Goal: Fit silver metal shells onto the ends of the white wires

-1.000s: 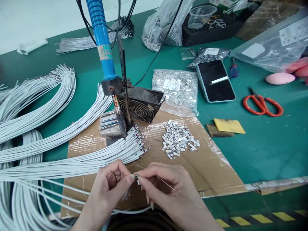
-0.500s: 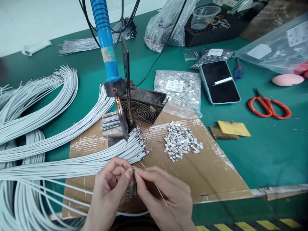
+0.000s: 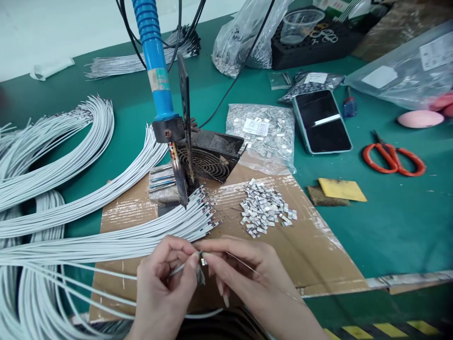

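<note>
My left hand (image 3: 166, 283) pinches the stripped end of a thin white cable (image 3: 106, 271) low in the middle of the view. My right hand (image 3: 244, 274) pinches a tiny silver part (image 3: 203, 261) against that cable end, and a fine solder wire (image 3: 240, 262) runs back across its fingers. Both hands meet fingertip to fingertip over the taped cardboard sheet (image 3: 311, 255). Just above them lies a bundle of white cables (image 3: 141, 236) with coloured stripped tips. A pile of small silver parts (image 3: 266, 208) lies on the cardboard to the upper right of my hands.
A blue-handled soldering iron (image 3: 155, 80) stands clamped tip-down beside a small black fan (image 3: 208, 158). More white cable loops (image 3: 42, 156) fill the left. A bag of silver parts (image 3: 264, 134), phone (image 3: 322, 123), orange scissors (image 3: 392, 158) and yellow sponge (image 3: 341, 190) lie on the green mat.
My hands shifted slightly up and then back while working the cable end. The small silver part now shows between the fingertips, and the view has drifted a little.
</note>
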Demonstrator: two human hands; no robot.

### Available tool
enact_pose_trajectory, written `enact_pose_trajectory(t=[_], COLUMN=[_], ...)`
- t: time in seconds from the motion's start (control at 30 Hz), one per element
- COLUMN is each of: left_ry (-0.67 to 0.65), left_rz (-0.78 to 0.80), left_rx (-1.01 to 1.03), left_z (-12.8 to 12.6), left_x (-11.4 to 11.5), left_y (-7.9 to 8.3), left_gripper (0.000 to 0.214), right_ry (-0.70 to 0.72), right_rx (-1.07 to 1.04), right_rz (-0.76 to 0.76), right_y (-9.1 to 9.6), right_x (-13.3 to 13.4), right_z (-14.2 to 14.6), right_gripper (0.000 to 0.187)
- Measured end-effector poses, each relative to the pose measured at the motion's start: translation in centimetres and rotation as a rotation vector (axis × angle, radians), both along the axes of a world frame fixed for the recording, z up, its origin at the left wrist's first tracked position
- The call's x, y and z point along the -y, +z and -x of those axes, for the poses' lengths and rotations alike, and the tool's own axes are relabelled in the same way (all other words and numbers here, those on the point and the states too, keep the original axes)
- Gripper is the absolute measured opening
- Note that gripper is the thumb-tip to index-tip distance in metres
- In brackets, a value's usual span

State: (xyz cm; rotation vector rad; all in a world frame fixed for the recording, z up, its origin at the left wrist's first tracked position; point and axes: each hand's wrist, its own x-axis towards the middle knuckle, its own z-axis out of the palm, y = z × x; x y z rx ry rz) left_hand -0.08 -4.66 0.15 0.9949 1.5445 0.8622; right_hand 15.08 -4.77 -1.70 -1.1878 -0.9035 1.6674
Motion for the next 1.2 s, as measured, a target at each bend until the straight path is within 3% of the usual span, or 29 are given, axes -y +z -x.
enact_pose_trajectory(t=[0.17, 0.37, 0.67, 0.9, 1.2], left_ry=[-0.045, -0.017, 0.095, 0.124, 0.113], left_rz=[-0.067, -0.042, 0.085, 0.101, 0.092], left_rx=[-0.139, -0.107, 0.155, 0.229, 0.176], left_z=[0.1, -0.3, 0.2, 0.3, 0.3], left_x=[0.5, 0.4, -0.6, -0.7, -0.9], left_y=[-0.6, -0.2, 0.3, 0.4, 0.6], left_gripper=[0.017, 0.015, 0.018, 0.02, 0.021], right_ry=[0.018, 0.051, -0.222, -0.114, -0.1], right_rx=[0.143, 0.225, 0.095, 0.025, -0.07], right_rz=[-0.117, -0.147, -0.044, -0.099, -0.045], right_y=[0.1, -0.2, -0.4, -1.3, -1.5], right_x=[0.2, 0.3, 0.2, 0.3, 0.4], right_z=[-0.4, -1.0, -1.0, -0.8, 0.0], right_gripper=[0.019, 0.018, 0.008, 0.008, 0.006])
